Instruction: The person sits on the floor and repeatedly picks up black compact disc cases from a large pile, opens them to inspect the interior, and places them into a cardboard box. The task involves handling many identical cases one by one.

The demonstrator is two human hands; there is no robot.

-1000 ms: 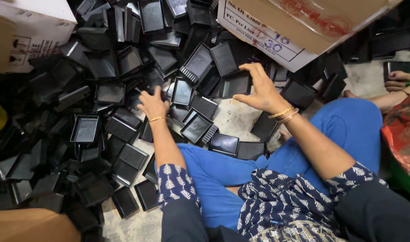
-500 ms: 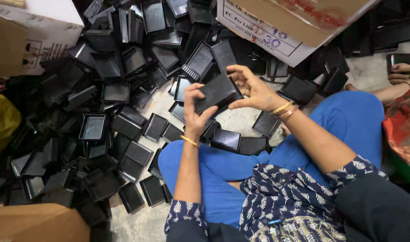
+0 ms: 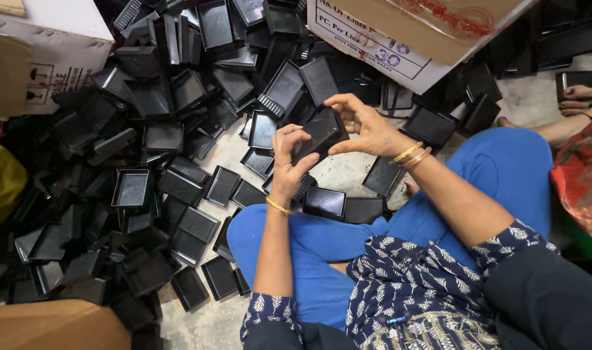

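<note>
I hold one black plastic tray (image 3: 320,132) between both hands above the floor, in front of my knees. My left hand (image 3: 289,163) grips its lower left end, fingers curled over the edge. My right hand (image 3: 366,127) pinches its upper right end with thumb and fingers. A gold bangle sits on each wrist. A big heap of the same black trays (image 3: 160,136) covers the floor to the left and beyond my hands. Two trays (image 3: 341,204) lie against my blue trouser leg (image 3: 309,240).
A tilted cardboard box (image 3: 406,32) stands at the top right, a white carton (image 3: 50,45) at the top left, a brown box (image 3: 50,327) at the bottom left. Another person's foot (image 3: 578,97) and red garment (image 3: 581,175) are at the right edge. Bare floor (image 3: 338,172) shows below my hands.
A second ago both hands were reaching into the heap, apart. They came together on one tray, and now hold it slightly higher and turned between them.
</note>
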